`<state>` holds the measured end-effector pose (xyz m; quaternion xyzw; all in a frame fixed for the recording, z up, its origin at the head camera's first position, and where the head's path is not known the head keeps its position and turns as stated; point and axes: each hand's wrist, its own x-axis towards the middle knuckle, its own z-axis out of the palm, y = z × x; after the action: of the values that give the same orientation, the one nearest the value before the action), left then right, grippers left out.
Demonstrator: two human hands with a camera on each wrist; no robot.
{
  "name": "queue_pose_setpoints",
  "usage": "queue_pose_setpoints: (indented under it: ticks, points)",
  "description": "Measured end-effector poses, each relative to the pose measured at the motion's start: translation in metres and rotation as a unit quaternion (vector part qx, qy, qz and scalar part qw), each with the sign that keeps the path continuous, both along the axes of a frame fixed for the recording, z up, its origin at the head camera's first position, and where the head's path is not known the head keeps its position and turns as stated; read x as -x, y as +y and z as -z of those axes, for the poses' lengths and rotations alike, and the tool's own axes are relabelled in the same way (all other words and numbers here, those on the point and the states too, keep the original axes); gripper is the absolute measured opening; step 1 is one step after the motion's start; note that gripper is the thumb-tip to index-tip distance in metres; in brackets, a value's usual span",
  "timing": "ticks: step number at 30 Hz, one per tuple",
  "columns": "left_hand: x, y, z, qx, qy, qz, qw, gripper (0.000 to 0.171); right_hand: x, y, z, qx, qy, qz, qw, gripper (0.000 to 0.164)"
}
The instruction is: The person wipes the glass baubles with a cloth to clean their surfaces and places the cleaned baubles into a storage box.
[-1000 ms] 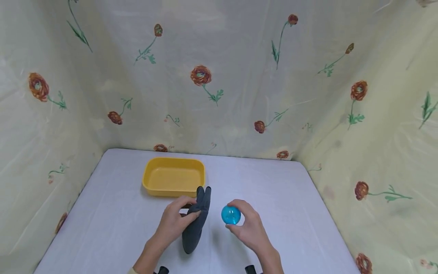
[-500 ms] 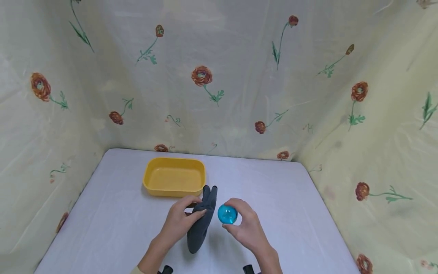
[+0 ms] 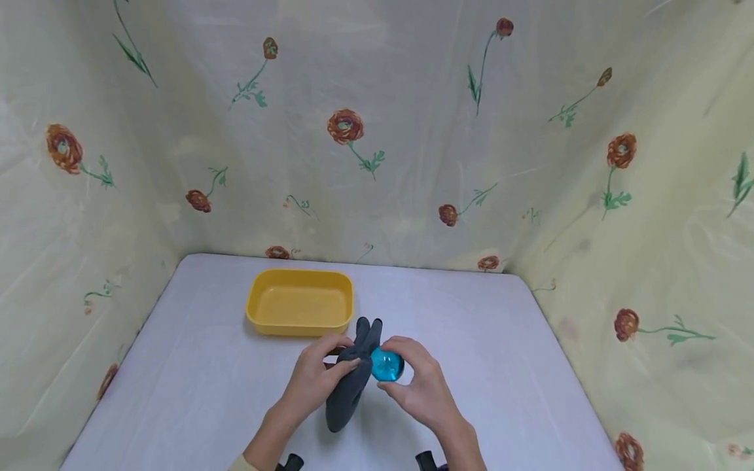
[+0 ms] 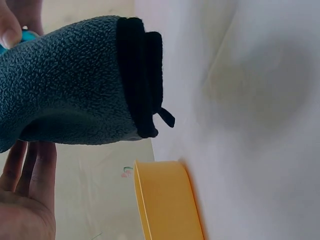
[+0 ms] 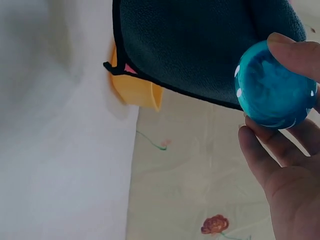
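Note:
A dark grey-blue cloth (image 3: pixel 346 396) with black edging and a small loop hangs folded from my left hand (image 3: pixel 312 376), pinched between thumb and fingers. In the left wrist view the fuzzy cloth (image 4: pixel 75 80) hangs above the table. My right hand (image 3: pixel 427 386) grips a clear blue ball (image 3: pixel 387 365) between thumb and fingers. The ball's left side meets the cloth in the head view. Through the right wrist view the shiny ball (image 5: pixel 274 87) shows close up, overlapping the cloth (image 5: pixel 185 50); its far side is hidden.
A yellow rectangular tray (image 3: pixel 299 327) stands behind the hands, left of centre on the white table (image 3: pixel 471 340). Flower-patterned sheeting (image 3: pixel 406 163) encloses the table at the back and sides.
The right hand has brought the ball leftward to the cloth, and the left hand has shifted the cloth to the right. The gap between them has closed. The tray has stayed put.

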<state>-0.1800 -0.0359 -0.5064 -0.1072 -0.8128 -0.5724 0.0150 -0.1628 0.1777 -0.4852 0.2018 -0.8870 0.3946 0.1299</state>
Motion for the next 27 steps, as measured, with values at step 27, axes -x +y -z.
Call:
queue_pose_setpoints:
  ticks: [27]
  points:
    - [0.000, 0.003, -0.011, -0.050, -0.020, 0.012, 0.9985, 0.028, -0.002, -0.009, -0.004, 0.013, 0.062, -0.018, 0.998, 0.055]
